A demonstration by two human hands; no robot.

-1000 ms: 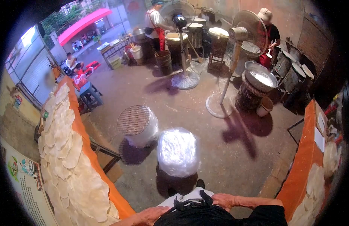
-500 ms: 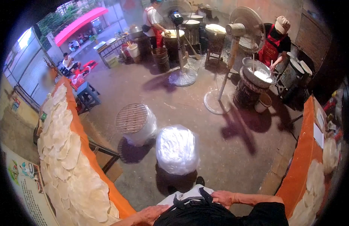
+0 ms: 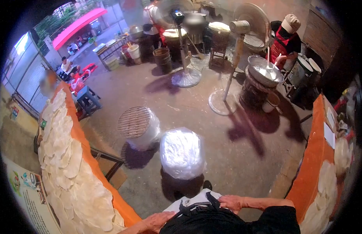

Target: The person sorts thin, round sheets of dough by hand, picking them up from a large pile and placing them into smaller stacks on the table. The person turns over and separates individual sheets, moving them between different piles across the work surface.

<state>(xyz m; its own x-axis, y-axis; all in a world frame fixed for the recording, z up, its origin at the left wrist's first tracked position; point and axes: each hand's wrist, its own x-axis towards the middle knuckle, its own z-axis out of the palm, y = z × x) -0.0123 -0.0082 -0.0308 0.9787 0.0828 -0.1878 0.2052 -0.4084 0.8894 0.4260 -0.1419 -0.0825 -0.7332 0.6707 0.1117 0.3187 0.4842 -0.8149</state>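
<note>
At the bottom of the view my left hand [image 3: 157, 221] is closed on the left edge of a white cloth [image 3: 193, 200] at my waist. My right hand [image 3: 231, 203] has its fingers curled on the cloth's right edge. A black strap with a buckle [image 3: 197, 206] crosses the cloth between my hands. Just beyond my feet stands a round stool or bundle wrapped in clear plastic [image 3: 182, 153]. Left of it is a plastic-wrapped drum with a slatted round top [image 3: 133, 122].
Orange-edged tables with thin pale sheets [image 3: 67, 156] [image 3: 323, 195] flank me. Two standing fans [image 3: 237, 46] [image 3: 185, 58] are ahead. A co-worker in a red apron [image 3: 284, 43] bends over a basin [image 3: 265, 71]; another stands near drums [image 3: 175, 33]. A blue stool [image 3: 86, 97] is left.
The capped co-worker has moved from standing upright to leaning over the basin, hands at it. The room has shifted slightly left and up in view. My hands stay at the cloth.
</note>
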